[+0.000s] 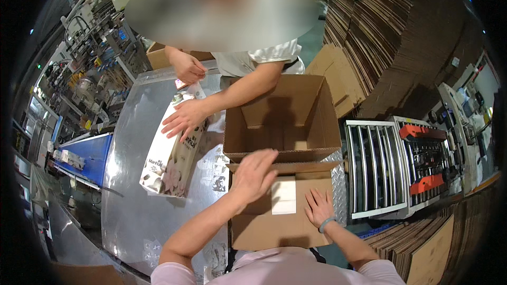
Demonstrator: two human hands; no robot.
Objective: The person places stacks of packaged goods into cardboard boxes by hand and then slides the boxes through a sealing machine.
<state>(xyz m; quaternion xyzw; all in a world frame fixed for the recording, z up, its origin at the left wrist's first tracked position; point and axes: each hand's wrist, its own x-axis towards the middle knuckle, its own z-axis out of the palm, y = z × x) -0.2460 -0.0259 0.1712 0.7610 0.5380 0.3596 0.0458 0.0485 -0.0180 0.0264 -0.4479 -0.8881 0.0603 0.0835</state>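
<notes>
The brown cardboard box with a pale rectangular patch [256, 227] sits right in front of the wearer, and here's the right hand [319, 208], fingers a little spread, palm-down on its cardboard, right of the patch! Over on the other side, the left hand [256, 177] hangs over its far left edge, fingers straight and held close together, pinching nothing; whether it touches the cardboard, I can't tell. Just beyond stands a deep, open-topped brown cardboard box [322, 119], its near rim close against the first. Left of both, a broad silver metal table [127, 184] carries a long white pack with floral print [169, 161], a co-worker's hand [185, 116] flat on top. Further out: a blue conveyor belt [92, 153] at left, a steel roller conveyor [375, 169] at right, tall stacks of flattened brown cardboard [369, 31] behind. Now the edges: metal runs wide from the pack to the table's curved left side, while a narrow strip of textured plate [340, 200] separates boxes and rollers.
</notes>
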